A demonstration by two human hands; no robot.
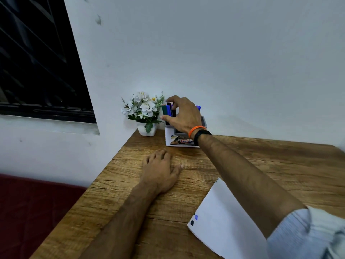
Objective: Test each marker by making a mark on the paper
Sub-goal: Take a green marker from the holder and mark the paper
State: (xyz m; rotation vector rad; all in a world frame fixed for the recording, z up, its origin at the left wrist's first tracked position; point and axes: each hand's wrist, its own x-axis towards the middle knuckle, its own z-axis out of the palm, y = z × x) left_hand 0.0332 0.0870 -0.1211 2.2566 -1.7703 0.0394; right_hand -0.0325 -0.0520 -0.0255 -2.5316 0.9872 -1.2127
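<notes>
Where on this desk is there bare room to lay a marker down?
Bare wood lies right of the right hand, beyond the paper, and near the edge beside the left hand. It is crowded at the marker holder and flower pot.

A wooden table [242, 161] stands against a pale wall [205, 53]; a white pot of artificial white flowers [143, 111] sits at its far left corner; a dark window [37, 58] is at left; a dark red cushion [33, 212] lies below.
</notes>
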